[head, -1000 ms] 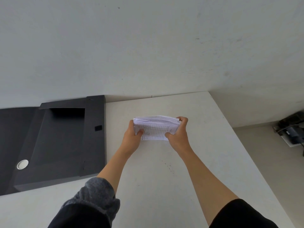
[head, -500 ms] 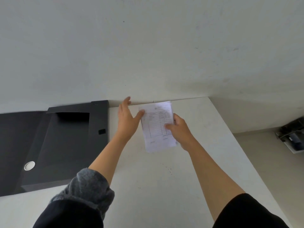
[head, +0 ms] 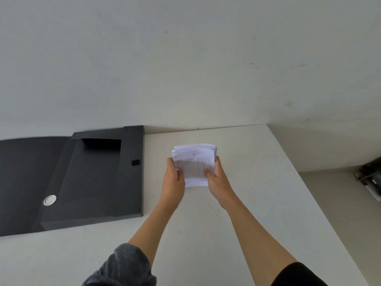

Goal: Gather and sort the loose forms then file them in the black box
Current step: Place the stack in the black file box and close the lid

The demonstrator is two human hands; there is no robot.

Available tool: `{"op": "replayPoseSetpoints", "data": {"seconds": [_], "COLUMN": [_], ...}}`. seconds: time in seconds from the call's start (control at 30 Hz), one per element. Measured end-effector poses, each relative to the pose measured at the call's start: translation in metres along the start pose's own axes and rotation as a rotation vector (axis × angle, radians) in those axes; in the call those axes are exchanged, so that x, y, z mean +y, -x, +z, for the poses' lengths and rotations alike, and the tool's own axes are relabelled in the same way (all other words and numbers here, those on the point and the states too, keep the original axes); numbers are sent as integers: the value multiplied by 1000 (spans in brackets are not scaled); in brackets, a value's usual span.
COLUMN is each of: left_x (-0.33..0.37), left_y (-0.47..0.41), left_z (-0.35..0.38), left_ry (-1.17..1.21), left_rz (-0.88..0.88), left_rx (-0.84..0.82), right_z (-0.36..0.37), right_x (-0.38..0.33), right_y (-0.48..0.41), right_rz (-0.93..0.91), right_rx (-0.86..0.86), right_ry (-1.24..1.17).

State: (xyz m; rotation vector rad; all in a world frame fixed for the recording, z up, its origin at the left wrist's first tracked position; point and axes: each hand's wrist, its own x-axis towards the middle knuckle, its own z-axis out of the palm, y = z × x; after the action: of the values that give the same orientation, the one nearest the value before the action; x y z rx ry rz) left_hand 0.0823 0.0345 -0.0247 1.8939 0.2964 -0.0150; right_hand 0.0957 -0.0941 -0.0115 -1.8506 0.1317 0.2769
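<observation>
**Both hands back on the forms, stack lifted off the table**

Since half a second ago, your left hand (head: 174, 180) has closed back onto the stack of forms (head: 194, 165), which then lay flat under your right hand (head: 216, 179) alone. Now each hand grips one side edge, thumbs across the printed top sheet, fingers curled behind. The stack is held face up between them, above the white table (head: 257, 182), with its far edges fanned and uneven. The top sheet shows a ruled grid with small print too blurred to read.

To your left lies the black box (head: 92, 182), open and flat on the table, well apart from the forms. Its tray looks bare, with a dark recess at the far end. A small black clasp sits on its right rim, and a round white ring (head: 49, 200) shows on the opened lid side.

Your left forearm comes out of a grey pushed-up sleeve (head: 125, 267). A pale wall (head: 185, 69) stands behind the table, and some dark equipment (head: 371, 180) sits on the floor at far right.
</observation>
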Motion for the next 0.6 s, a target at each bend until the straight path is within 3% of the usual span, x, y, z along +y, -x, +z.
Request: {"op": "replayPoseSetpoints", "data": {"seconds": [0.13,0.33,0.6], "left_x": [-17,-6,-27], "left_y": [15,7,-3], "left_z": [7,-40,-166], "left_ry": [-16,-141,183], "left_rz": [-30,0,-141], "left_rx": [-98,71,52], "right_z": [9,30,122], "right_x": [20,-2,-60], "right_y": [11,4,5], "right_rz": [69,38,9], "right_rx": [-2,-16,-161], "right_ry": [67,130,18]}}
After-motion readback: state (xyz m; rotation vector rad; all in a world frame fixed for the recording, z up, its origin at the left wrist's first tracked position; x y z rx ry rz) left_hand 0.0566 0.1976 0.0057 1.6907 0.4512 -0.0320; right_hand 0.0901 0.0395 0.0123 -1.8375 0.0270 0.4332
